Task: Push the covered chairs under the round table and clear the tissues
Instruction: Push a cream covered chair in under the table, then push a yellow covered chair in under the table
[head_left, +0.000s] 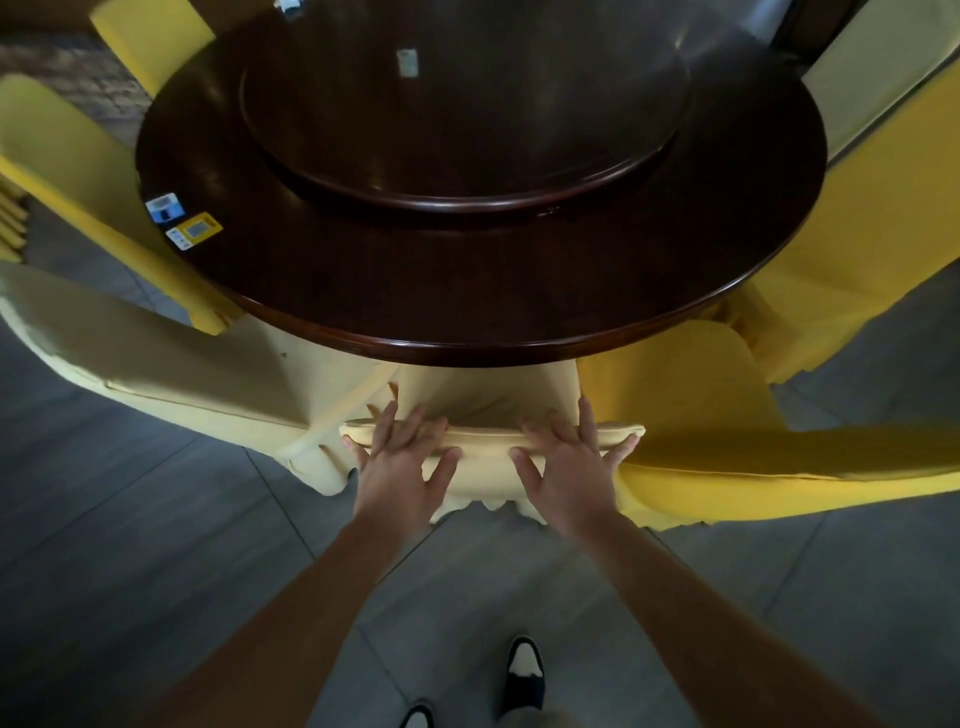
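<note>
A dark round table (467, 312) with a raised turntable (467, 119) fills the upper middle. Directly in front of me stands a pale yellow covered chair (488, 410), its seat tucked under the table's near edge. My left hand (400, 462) and my right hand (571, 462) both rest on the top of its backrest, fingers spread over the fabric and thumbs on the near side. Two small tissue packs, one blue and white (165, 207) and one yellow (194, 230), lie on the table's left rim. A third small pack (407, 63) lies on the turntable.
More covered chairs ring the table: a pale one at the left (171, 374), a yellow one at the right (753, 457), others at far left (67, 156), back left (150, 36) and far right (883, 197). Grey tiled floor (156, 519) lies under my feet (524, 670).
</note>
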